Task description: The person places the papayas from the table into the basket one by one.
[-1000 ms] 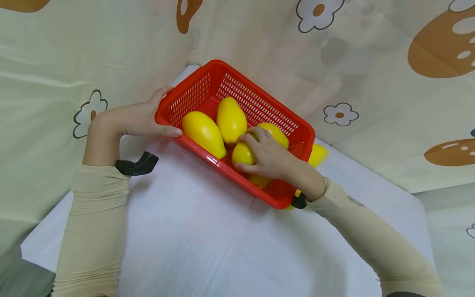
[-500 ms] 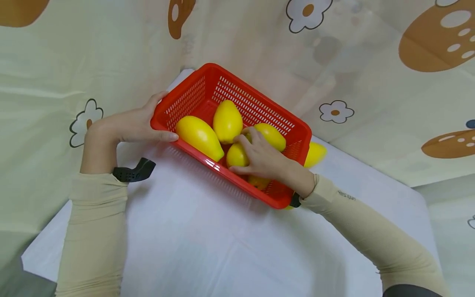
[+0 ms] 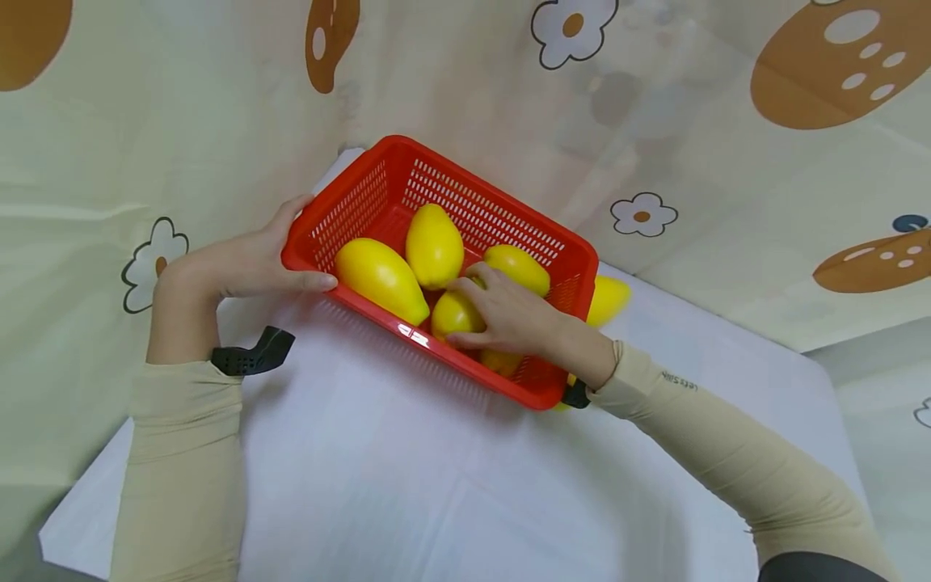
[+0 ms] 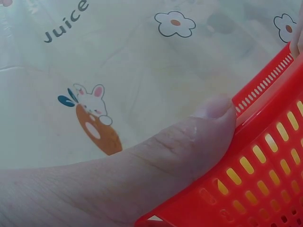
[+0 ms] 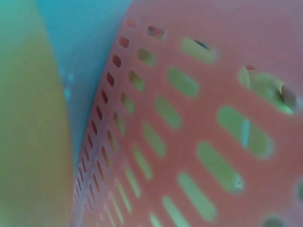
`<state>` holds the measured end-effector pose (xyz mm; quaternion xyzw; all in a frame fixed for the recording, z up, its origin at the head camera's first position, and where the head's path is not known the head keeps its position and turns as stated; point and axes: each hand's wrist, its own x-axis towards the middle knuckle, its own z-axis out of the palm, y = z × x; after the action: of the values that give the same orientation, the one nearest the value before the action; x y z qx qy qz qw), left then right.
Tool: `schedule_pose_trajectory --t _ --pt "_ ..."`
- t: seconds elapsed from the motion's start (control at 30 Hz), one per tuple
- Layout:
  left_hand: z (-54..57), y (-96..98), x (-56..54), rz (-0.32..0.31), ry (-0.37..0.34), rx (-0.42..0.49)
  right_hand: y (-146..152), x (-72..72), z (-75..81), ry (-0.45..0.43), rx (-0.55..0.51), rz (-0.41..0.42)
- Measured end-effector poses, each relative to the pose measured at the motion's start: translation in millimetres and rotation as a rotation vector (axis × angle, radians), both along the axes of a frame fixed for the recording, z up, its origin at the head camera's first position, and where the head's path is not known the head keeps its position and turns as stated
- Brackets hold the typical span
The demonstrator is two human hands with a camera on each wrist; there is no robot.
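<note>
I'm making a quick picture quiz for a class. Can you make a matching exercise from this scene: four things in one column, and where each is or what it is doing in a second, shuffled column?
Things
1. left hand
2. right hand
3. red basket
4. mango outside the basket

States
A. lies on the white cloth behind the basket's far wall
B. grips the basket's end rim
C. stands on the white cloth, holding yellow mangoes
D. rests on a mango inside the basket

Pairs: 1-B, 2-D, 3-C, 4-A
</note>
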<state>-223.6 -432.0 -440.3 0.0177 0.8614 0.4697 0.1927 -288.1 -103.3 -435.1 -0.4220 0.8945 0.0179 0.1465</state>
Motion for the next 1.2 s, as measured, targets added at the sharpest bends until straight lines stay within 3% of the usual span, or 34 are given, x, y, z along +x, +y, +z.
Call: schedule_pose_trajectory --t 0.47,0.8,1.2 --pt "-2.1 4.9 4.3 0.008 -0.009 -0.012 20.3 10.3 18.5 0.061 -0.046 0.035" --pt "3.0 3.6 5.8 0.003 -0.019 -0.044 31.6 23.0 47.6 0.043 -0.038 -0.097" --pt "1.0 5.8 4.8 0.004 -0.017 -0.019 81.1 37.8 69.7 0.159 -0.151 -0.216"
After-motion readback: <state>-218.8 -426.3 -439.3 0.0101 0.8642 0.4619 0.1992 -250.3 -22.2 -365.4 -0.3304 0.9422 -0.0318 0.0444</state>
